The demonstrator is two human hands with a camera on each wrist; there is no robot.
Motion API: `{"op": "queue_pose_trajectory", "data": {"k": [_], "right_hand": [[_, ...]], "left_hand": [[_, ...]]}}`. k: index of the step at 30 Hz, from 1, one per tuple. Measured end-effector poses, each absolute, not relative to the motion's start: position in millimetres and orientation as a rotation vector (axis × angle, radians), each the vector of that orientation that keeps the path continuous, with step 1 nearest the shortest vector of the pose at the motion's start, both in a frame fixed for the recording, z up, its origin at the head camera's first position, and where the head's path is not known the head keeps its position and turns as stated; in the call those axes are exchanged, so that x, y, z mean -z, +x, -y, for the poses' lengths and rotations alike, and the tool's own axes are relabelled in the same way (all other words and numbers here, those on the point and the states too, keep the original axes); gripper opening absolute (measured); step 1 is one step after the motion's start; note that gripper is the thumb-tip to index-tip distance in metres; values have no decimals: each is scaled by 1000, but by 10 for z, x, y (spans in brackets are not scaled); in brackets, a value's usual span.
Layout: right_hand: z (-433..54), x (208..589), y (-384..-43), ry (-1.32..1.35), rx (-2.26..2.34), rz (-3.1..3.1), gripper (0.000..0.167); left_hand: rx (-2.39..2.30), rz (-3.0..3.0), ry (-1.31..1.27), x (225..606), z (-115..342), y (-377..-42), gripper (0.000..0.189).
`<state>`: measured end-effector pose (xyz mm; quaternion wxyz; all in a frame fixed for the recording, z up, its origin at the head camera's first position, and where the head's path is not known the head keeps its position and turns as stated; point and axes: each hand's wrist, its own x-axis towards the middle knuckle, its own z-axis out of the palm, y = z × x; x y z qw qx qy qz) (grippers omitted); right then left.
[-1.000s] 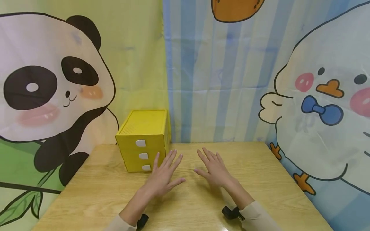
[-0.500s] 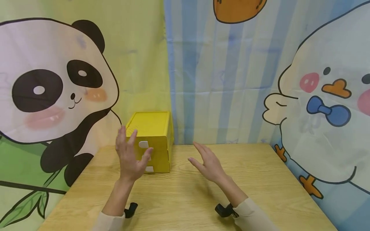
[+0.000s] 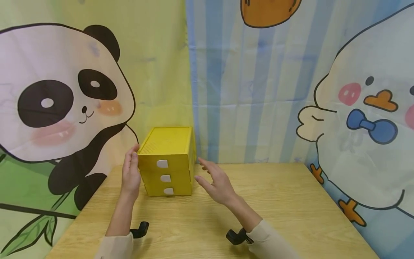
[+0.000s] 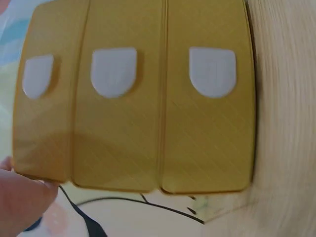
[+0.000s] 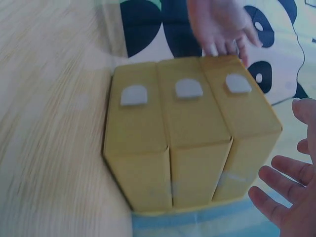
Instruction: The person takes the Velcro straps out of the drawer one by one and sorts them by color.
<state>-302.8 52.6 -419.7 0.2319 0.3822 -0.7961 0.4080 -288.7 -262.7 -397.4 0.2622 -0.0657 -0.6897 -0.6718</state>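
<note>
A yellow three-drawer box point(image 3: 166, 169) with white tabs on its drawer fronts stands at the back left of the table. My left hand point(image 3: 130, 174) is at the box's left side, fingers extended along its upper left edge; in the left wrist view the thumb point(image 4: 27, 202) is by the top drawer's corner. Whether it presses on the box I cannot tell. Off the right side, my right hand point(image 3: 216, 181) is held with fingers spread and apart from the box. The right wrist view shows its fingers point(image 5: 284, 182) beside the box's top, holding nothing.
The wooden table point(image 3: 258, 201) reaches back to a curtain point(image 3: 239, 90) printed with a panda and a white chick. Black wrist mounts point(image 3: 237, 236) hang below both forearms.
From in front of the box, my left hand has swung left and round to its left side. My right hand has moved left towards the box's right side. The view has shifted slightly.
</note>
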Motion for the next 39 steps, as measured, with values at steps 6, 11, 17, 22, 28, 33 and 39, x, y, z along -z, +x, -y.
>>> {"op": "queue_pose_trajectory", "data": {"k": [6,11,17,22,28,33,39], "right_hand": [[-324,4031,-2997,1161,-1058,2151,57],[-143,3919,-3035,1244,-1034,2179,51],[86,3843,-3120,1280,-1020,2270,48],[242,3807,-3174,1244,-963,2288,47],[373,3780,-3205,1171,-925,2308,36],[455,3766,-3216,1156,-886,2362,29],[498,3758,-3203,1145,-903,2343,25]], "left_hand": [[1924,1779,-156,4047,2709,-2976,61],[1945,1770,-131,4066,2717,-3010,53],[1967,1785,-56,4069,2746,-3049,49],[2001,1760,-36,4073,2729,-3066,48],[2018,1756,-22,4087,2682,-3067,49],[2028,1763,-10,4089,2677,-3059,49],[2037,1788,-22,4070,2726,-3042,52]]}}
